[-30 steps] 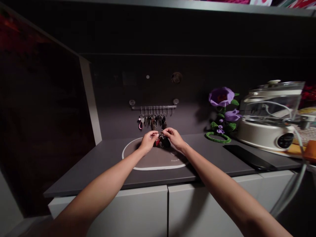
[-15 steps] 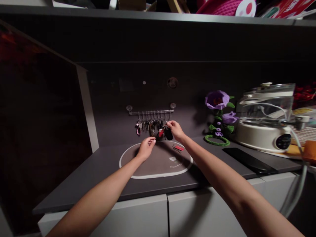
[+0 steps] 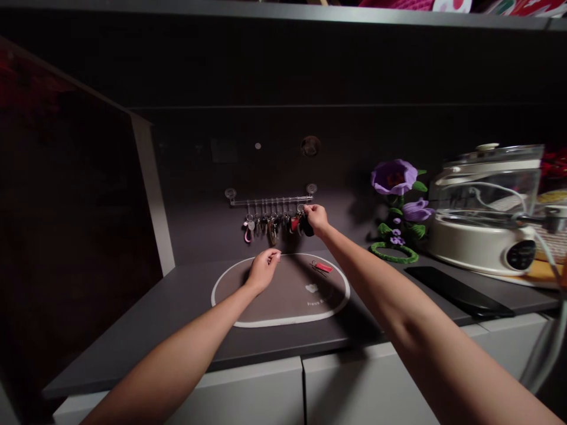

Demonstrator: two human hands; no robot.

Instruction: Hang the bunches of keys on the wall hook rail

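Note:
A clear hook rail (image 3: 271,201) is fixed to the dark back wall, and several key bunches (image 3: 273,227) hang from it. At the rail's right end my right hand (image 3: 316,218) pinches a ring of keys with a black fob (image 3: 306,228), beside a red tag (image 3: 295,223). My left hand (image 3: 264,268) is held over the left part of the brown oval mat (image 3: 283,304), fingers curled together; whatever is in them, if anything, is hidden. A red key holder with keys (image 3: 323,267) lies on the mat's right side.
Purple flowers with a green ring base (image 3: 394,252) stand right of the mat. A black flat object (image 3: 458,290) lies nearer the counter edge. Farther right is a cream appliance (image 3: 481,242) with a clear top and a cable. An overhead shelf (image 3: 283,15) spans the top.
My right hand has risen to the rail's right end with the keys and black fob. My left hand has barely moved. The camera view has shifted slightly.

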